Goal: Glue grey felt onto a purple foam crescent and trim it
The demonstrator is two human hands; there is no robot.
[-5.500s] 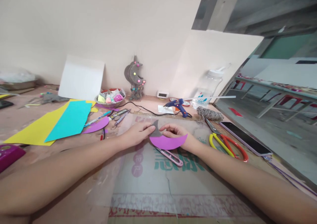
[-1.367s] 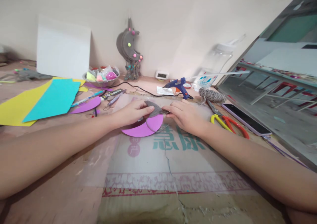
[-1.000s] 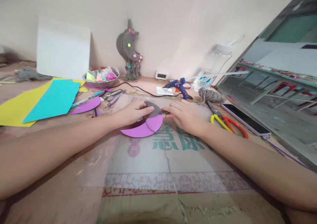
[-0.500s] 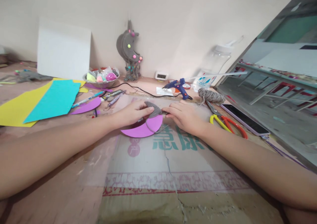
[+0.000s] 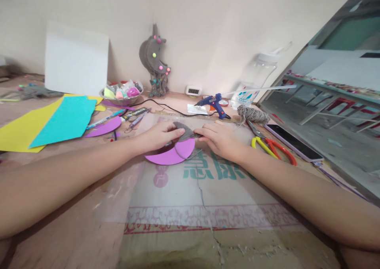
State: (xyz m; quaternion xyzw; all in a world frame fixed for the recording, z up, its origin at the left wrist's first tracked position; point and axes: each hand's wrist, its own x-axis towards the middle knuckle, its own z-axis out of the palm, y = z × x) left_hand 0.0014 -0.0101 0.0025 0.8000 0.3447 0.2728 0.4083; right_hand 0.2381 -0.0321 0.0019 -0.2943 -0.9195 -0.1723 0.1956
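Note:
A purple paper crescent [image 5: 169, 156] is held over the plastic sheet, its upper part wrapped in grey yarn [image 5: 184, 131]. My left hand [image 5: 162, 135] pinches the wrapped part between thumb and fingers. At the crescent's right edge, my right hand [image 5: 218, 140] has its fingers closed together by the yarn; what its fingertips grip is too small to make out. A loop of loose yarn hangs across the purple paper, and a strand trails down the sheet toward me.
Right of my hands lie scissors [image 5: 268, 144], a phone [image 5: 293, 142] and a grey yarn bundle [image 5: 253, 115]. Behind are a blue glue gun [image 5: 216, 103], a clock [image 5: 193, 90], a bottle [image 5: 255, 79] and a yarn-covered moon [image 5: 151, 55]. Blue foam sheet [image 5: 63, 120] and a bowl [image 5: 121, 100] stand left.

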